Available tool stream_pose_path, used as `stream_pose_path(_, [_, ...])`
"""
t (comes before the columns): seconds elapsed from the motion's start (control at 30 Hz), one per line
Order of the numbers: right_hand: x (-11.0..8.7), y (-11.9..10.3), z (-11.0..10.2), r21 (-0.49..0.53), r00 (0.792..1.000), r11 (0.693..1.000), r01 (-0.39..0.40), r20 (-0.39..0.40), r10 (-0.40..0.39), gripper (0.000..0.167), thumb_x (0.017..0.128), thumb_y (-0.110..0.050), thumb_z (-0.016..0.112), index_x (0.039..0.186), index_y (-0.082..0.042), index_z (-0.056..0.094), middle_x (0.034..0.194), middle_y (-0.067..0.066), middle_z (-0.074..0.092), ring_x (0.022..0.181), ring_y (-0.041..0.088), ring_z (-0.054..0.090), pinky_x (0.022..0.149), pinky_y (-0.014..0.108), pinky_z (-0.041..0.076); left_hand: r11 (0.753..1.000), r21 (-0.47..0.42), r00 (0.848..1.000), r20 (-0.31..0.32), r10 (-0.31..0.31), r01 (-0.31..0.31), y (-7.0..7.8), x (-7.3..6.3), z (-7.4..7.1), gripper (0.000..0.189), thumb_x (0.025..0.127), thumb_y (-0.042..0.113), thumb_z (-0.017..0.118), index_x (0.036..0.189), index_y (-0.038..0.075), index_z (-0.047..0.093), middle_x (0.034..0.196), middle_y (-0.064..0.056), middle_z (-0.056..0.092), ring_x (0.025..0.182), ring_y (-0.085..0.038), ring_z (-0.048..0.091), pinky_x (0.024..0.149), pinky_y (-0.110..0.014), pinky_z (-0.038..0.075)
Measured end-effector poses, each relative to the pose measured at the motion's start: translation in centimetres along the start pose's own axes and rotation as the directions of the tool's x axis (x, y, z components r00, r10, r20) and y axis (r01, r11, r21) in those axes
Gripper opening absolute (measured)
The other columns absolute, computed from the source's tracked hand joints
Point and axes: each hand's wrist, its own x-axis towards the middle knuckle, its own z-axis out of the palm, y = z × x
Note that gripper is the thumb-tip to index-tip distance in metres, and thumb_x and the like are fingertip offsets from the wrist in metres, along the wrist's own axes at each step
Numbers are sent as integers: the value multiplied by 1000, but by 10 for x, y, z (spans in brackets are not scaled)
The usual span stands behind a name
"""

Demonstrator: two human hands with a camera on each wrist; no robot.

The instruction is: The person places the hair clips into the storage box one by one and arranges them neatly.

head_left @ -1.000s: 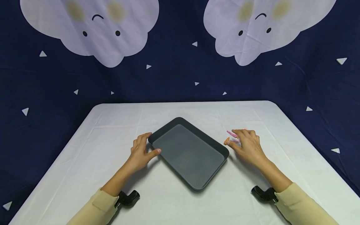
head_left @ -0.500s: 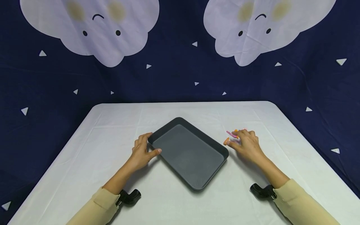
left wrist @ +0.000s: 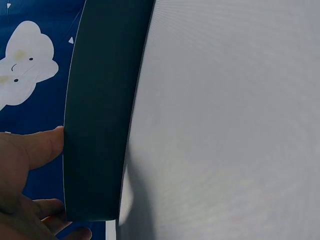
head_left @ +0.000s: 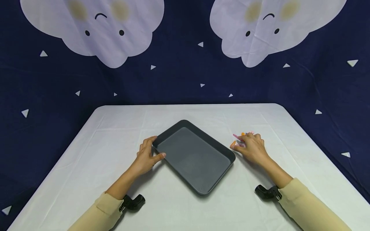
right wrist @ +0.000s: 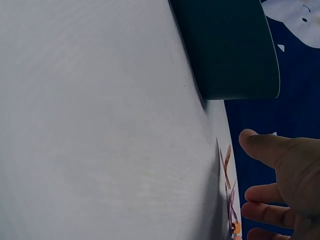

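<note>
White-covered table (head_left: pixel 231 202), grey tray (head_left: pixel 193 158) on top, navy cloud-print backdrop (head_left: pixel 179 78) behind

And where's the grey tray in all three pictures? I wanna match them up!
Head: the grey tray sits just below the middle, turned at an angle, with the left hand at its left corner.
Left wrist: a tall dark band left of the middle, beside that hand.
Right wrist: a dark block at upper right, above the right hand.
Shared landmark: the blue cloth with white clouds.
</note>
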Motion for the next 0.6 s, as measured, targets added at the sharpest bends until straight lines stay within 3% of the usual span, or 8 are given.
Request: stream_pose_path(0.6, [7, 3, 9, -29, 1000, 1000, -7, -12, 6, 54, 74, -40, 75, 112, -3, 67, 106, 21, 60, 96, 42, 43, 79, 51, 29, 1000, -22, 1000, -11, 11, -11, 2, -8, 7, 77, 87, 22, 66, 147, 5, 21, 151, -17, 21, 137, -36, 19, 104, -61, 13])
